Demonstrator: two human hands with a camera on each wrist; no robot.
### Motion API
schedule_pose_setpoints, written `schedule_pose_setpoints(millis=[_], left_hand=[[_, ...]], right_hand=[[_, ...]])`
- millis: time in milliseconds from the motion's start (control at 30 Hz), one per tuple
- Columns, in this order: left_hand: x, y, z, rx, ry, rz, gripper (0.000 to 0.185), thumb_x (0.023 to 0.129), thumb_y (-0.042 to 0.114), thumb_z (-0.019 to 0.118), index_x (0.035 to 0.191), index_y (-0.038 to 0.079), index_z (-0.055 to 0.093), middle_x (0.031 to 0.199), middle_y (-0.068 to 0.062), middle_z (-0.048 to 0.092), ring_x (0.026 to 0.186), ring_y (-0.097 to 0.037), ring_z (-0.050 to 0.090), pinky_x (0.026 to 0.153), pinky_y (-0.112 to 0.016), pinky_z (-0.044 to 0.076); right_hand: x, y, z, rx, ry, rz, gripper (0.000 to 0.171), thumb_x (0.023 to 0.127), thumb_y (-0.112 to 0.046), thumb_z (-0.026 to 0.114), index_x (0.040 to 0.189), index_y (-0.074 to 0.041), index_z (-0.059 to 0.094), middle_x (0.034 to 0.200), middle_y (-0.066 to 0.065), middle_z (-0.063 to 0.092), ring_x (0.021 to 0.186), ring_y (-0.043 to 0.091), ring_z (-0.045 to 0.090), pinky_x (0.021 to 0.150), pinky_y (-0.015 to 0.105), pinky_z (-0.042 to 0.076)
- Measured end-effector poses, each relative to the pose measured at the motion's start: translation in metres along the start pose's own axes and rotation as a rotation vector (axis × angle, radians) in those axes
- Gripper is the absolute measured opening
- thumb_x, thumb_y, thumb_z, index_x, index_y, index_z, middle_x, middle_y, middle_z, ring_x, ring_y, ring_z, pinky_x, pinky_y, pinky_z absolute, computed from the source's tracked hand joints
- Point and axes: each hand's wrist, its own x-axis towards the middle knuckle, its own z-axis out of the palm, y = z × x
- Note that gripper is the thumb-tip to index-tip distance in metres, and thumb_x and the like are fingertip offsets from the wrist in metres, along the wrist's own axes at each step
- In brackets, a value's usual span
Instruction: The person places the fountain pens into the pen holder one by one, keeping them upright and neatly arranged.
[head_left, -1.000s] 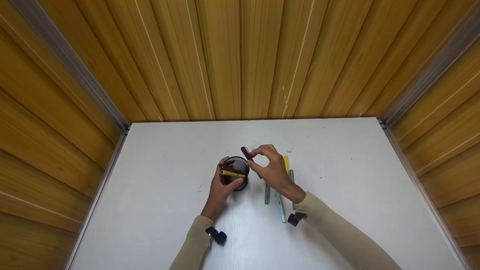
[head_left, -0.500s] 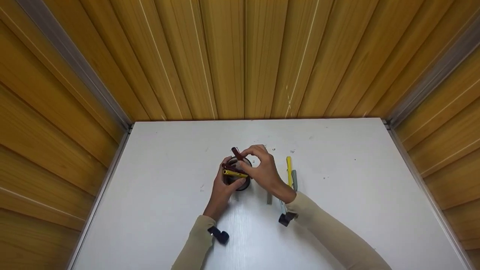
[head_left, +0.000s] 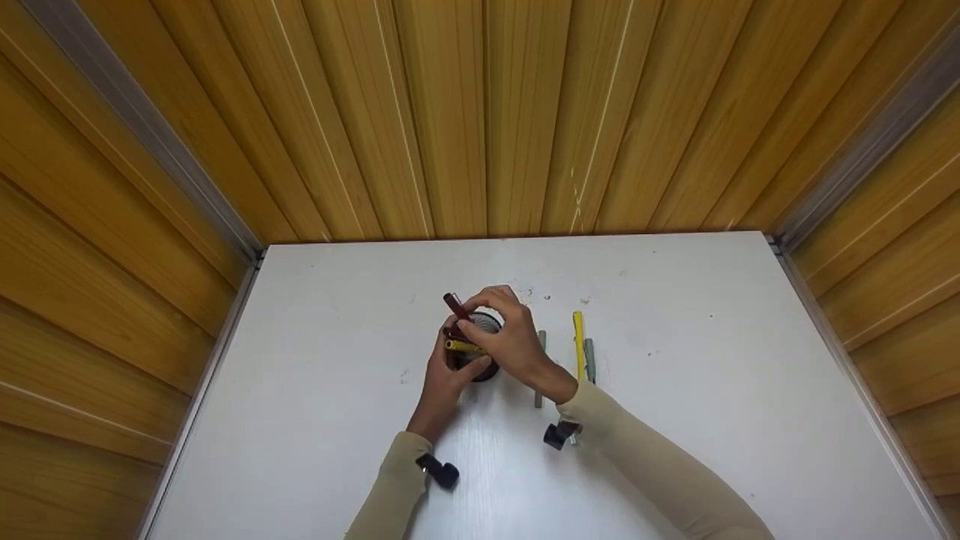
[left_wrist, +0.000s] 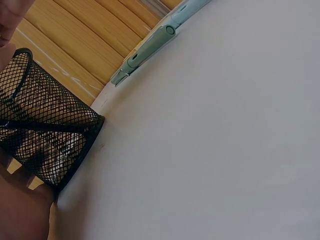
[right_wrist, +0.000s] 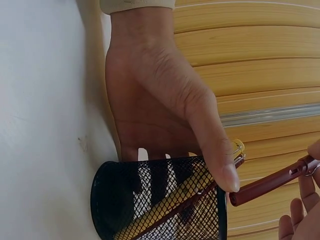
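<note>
My left hand [head_left: 444, 386] grips a black mesh pen cup [right_wrist: 107, 200] from the side, its thumb lying near the rim. A yellow pen [head_left: 463, 346] and a dark red one lean inside the cup; the mesh shows them in the right wrist view. My right hand [head_left: 517, 345] pinches another dark red pen [right_wrist: 270, 186] between thumb and fingers. This pen is tilted, its lower end close to the cup's mouth beside the left thumb. At the left wrist view's edge, the cup [left_wrist: 50, 110] stands on the table, with part of the right hand [left_wrist: 12, 17] above it.
Right of the cup, a grey-green pen [head_left: 540, 397], a yellow pen [head_left: 578, 337] and another grey-green pen [head_left: 590, 360] lie on the white table [head_left: 337, 337]. A light blue pen [left_wrist: 187, 12] is partly hidden by the right arm in the head view. Wood-patterned walls [head_left: 450, 112] surround the table.
My right hand has moved left with the dark red pen, from the cup's right side to over its mouth. The left hand keeps its grip on the cup.
</note>
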Motion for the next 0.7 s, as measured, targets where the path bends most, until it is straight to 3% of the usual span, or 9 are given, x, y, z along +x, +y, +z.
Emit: schedule_pose_setpoints(millis=[500, 700], left_hand=[[0.001, 0.001, -0.001, 0.015, 0.013, -0.014, 0.105, 0.096, 0.041, 0.085, 0.177, 0.018, 0.021, 0.178, -0.009, 0.033, 0.164, -0.025, 0.031, 0.131, -0.048, 0.029], [0.0, 0.003, -0.001, 0.002, 0.013, -0.036, 0.103, 0.096, 0.045, 0.085, 0.176, 0.024, 0.025, 0.175, -0.006, 0.037, 0.162, -0.026, 0.035, 0.13, -0.052, 0.032]], right_hand=[[-0.017, 0.019, -0.004, -0.039, -0.056, -0.003, 0.018, 0.096, -0.01, 0.088, 0.112, -0.013, 0.08, 0.115, -0.003, 0.078, 0.121, 0.024, 0.06, 0.11, 0.048, 0.047], [-0.022, 0.025, -0.005, -0.088, -0.065, -0.015, 0.019, 0.094, -0.009, 0.089, 0.11, -0.013, 0.079, 0.115, -0.002, 0.077, 0.121, 0.024, 0.06, 0.107, 0.046, 0.051]])
